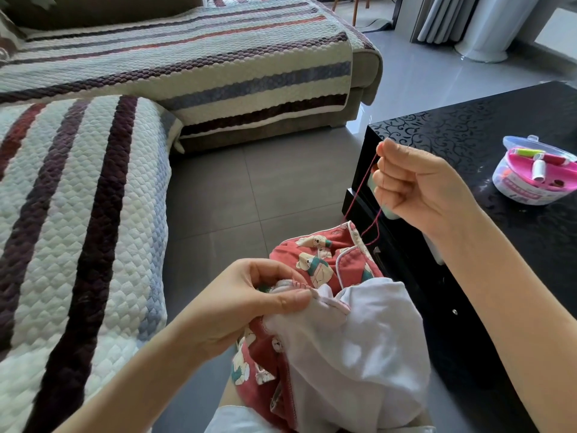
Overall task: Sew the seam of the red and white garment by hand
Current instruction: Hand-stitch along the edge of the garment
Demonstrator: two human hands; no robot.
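On the person's lap, at the lower centre of the view, lies the red and white garment (340, 310), bunched, with its white lining turned outward over the red bear-print side. The left hand (249, 303) pinches the seam edge (312, 292) between thumb and fingers. A short run of red stitches shows along the white edge just beside the thumb, so sewing appears to be under way. How much of the seam is still open cannot be told, as the folds hide it.

The right hand (415, 182) is raised above the garment with its fingers curled, gripping the red thread (362, 187), which runs down to the fabric with a slack loop. The needle cannot be made out. A pale object sits partly hidden in that palm and cannot be identified. By this evidence, the stitch is being drawn through, with further stitches, knotting and cutting still to do.

To the right stands a glossy black table (468, 126) carrying an open sewing kit (530, 179) with spools. To the left is a sofa (93, 214) under a striped quilted cover. Grey floor tiles (249, 189) lie between, and curtains (443, 17) hang at the far right.
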